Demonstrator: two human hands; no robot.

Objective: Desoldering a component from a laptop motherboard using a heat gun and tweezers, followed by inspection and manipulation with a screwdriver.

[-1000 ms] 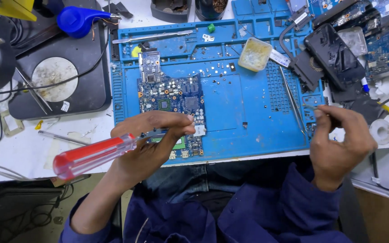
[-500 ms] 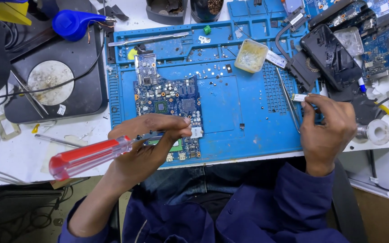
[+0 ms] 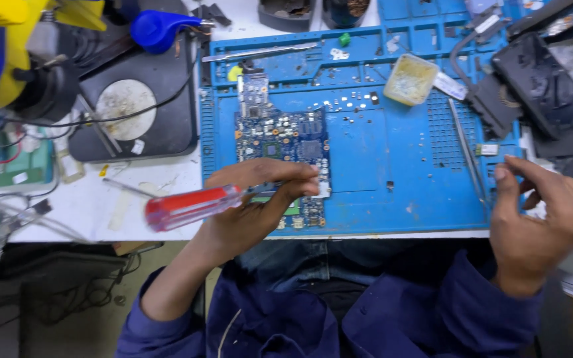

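lying near the front edge of the blue work mat [image 3: 392,166], the circuit board [image 3: 286,142] sits partly under the left hand [image 3: 253,205], which grips a red-handled screwdriver [image 3: 190,207] pointing across the board. right hand [image 3: 538,219] hovers at the mat's right edge, fingers loosely curled, holding nothing visible. tweezers [image 3: 467,156] and a small yellowish tray [image 3: 410,79] lie on the mat beyond

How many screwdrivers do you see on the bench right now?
1. A red-handled screwdriver is in the left hand, over the circuit board on the blue mat. Others may be hidden in the clutter.
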